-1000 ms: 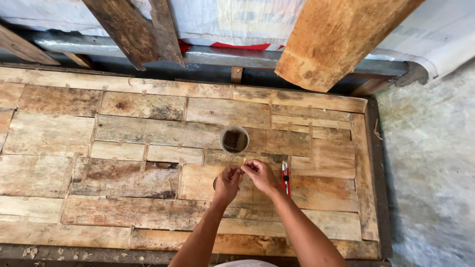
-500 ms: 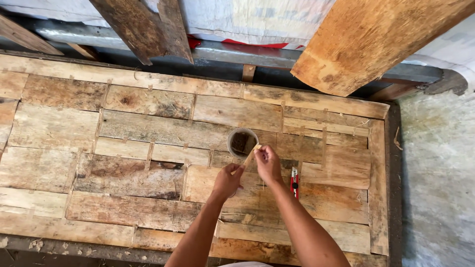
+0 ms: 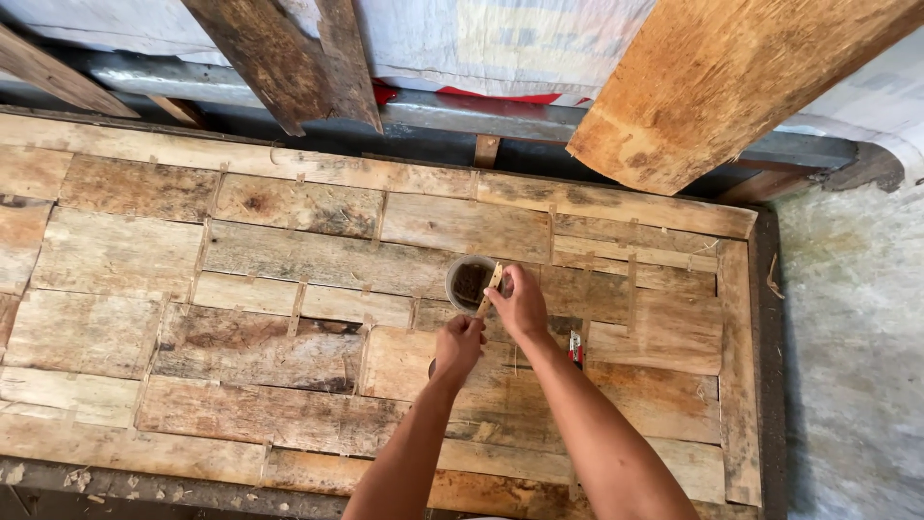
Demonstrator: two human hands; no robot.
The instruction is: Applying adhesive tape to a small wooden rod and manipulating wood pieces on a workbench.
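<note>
- While both forearms reach in from the bottom edge of the head view, the right hand [image 3: 520, 306] is pinched shut on a thin wooden stick [image 3: 491, 287], whose upper end leans over the rim of a small round cup [image 3: 469, 282].
- That cup stands upright on the surface [image 3: 289, 289], a patchwork panel of worn, pale and brown wooden pieces, just beyond the fingertips of the right hand; dark stuff fills its inside, though what it is cannot be told.
- Nearer the person, the left hand [image 3: 458, 349] is curled closed, knuckles up, just below and to the left of the right hand; something round and dark peeks out at its lower left edge, but whether the hand grips it cannot be told.
- Just to the right of the right wrist lies a small red-handled tool [image 3: 576, 349], flat on the surface and apart from both hands.
- Beyond the far edge of the surface, a broad orange-brown plank [image 3: 731, 77] slants down from the top right, and two darker weathered boards [image 3: 289, 58] slant in from the top left.
- Behind these boards hangs a whitish sheet [image 3: 500, 39] with a strip of red showing at its lower hem.
- On the right, next to the dark frame of the surface, rough grey concrete floor [image 3: 857, 366] fills the view.
</note>
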